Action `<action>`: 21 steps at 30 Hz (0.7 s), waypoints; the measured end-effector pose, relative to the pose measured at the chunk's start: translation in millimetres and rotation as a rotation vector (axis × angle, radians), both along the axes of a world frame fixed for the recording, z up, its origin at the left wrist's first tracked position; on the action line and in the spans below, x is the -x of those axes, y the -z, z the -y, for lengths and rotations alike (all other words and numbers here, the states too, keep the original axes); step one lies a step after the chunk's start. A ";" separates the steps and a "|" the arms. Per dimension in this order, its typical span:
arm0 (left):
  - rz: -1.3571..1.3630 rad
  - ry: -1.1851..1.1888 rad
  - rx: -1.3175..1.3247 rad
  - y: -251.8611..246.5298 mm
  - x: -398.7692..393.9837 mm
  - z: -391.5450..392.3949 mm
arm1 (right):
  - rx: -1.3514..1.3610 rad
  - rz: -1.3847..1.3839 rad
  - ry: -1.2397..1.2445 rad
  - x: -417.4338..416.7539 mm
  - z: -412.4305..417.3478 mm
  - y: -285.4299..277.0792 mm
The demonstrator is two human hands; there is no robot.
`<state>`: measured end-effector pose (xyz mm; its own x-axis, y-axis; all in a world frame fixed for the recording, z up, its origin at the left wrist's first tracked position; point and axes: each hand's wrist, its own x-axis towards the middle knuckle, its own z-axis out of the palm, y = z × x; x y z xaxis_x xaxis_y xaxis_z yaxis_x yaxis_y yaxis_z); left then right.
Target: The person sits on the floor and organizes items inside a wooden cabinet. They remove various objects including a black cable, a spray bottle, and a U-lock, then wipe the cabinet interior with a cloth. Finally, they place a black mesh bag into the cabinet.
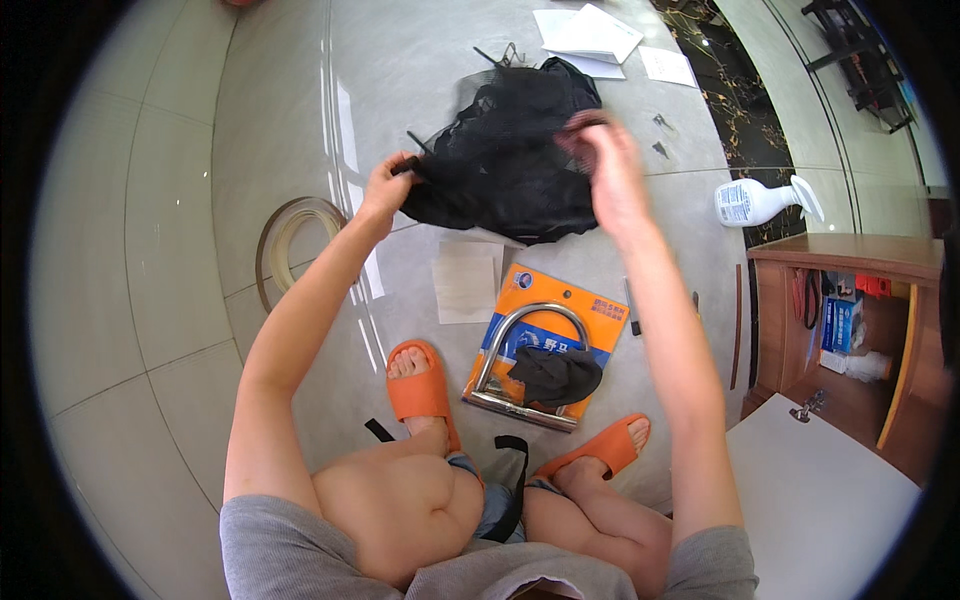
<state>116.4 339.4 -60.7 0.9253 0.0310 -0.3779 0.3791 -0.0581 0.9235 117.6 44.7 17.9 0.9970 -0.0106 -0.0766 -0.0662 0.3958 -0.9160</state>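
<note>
A heap of black mesh fabric (510,165) lies crumpled on the floor ahead of me, with dark thin rods poking out at its left and top. My left hand (390,187) pinches its left edge, where a dark piece shows between thumb and fingers. At the upper right of the mesh is my right hand (611,161), blurred, its fingertips darkened by the mesh over them; whether they grip it is unclear. Nearer to me, a steel U-lock (491,345) is on an orange and blue backing card (517,289), and a dark grey cloth (562,375) covers part of both.
White papers (592,37) lie beyond the mesh, and a beige sheet (465,281) below it. Coiled edging strip (279,247) rests at left. Rightward are a white spray bottle (750,202) on its side and a wooden cabinet (840,244) with its white door (817,472) swung open.
</note>
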 end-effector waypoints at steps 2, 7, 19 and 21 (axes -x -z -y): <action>-0.073 -0.097 0.132 -16.1 -1.9 -11.1 | -0.160 0.047 0.029 0.7 17.4 -29.8; 0.070 -0.090 0.384 -79.9 -11.0 -10.3 | -0.373 0.101 0.023 7.6 53.1 -64.3; 0.522 1.056 -0.132 -151.6 61.8 74.0 | 0.646 -0.386 -0.251 64.9 155.4 -26.2; 0.488 1.381 -0.203 -149.4 82.0 87.6 | 1.040 -0.091 -0.114 68.6 159.4 -13.4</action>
